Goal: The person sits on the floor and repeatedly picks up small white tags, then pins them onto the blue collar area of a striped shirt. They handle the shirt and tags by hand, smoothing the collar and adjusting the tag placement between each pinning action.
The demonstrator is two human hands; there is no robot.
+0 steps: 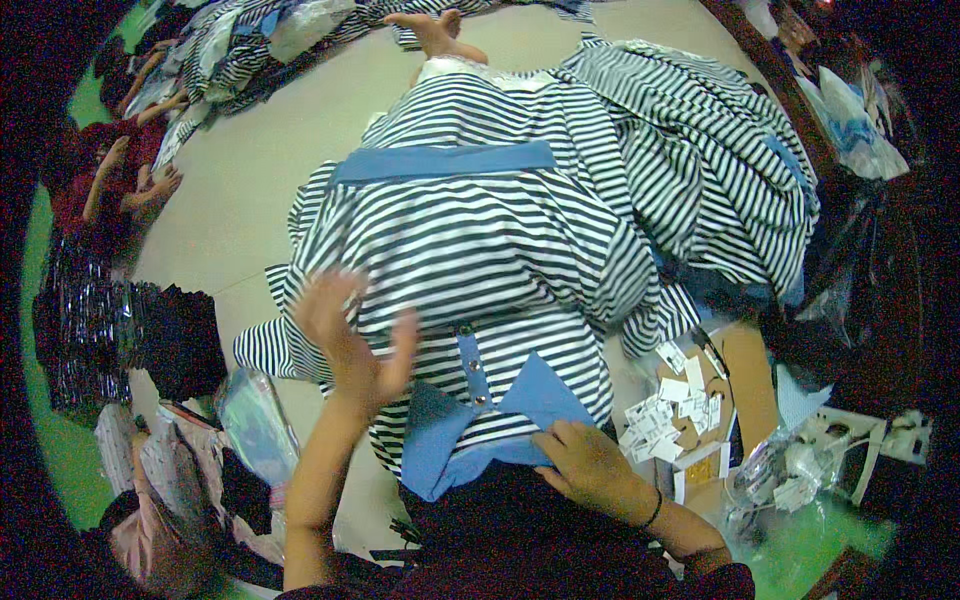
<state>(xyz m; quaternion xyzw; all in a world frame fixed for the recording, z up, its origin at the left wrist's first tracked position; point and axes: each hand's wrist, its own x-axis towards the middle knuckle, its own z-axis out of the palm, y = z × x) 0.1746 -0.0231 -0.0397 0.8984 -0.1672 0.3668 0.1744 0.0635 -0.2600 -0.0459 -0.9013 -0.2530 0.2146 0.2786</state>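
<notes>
A black-and-white striped polo shirt lies in front of me, its blue collar toward me and its blue button placket facing up. My right hand is closed on the collar's right side near the table edge. Above the shirt's left part, my left hand is raised and blurred by motion, its thumb apart from the fingers and nothing in it. Just beyond lies another striped garment with a blue band across it.
A heap of striped garments sits at the right. Below it, a cardboard box holds loose white tags. Dark packaged garments are stacked at left. Co-workers' hands show at the far edge and left.
</notes>
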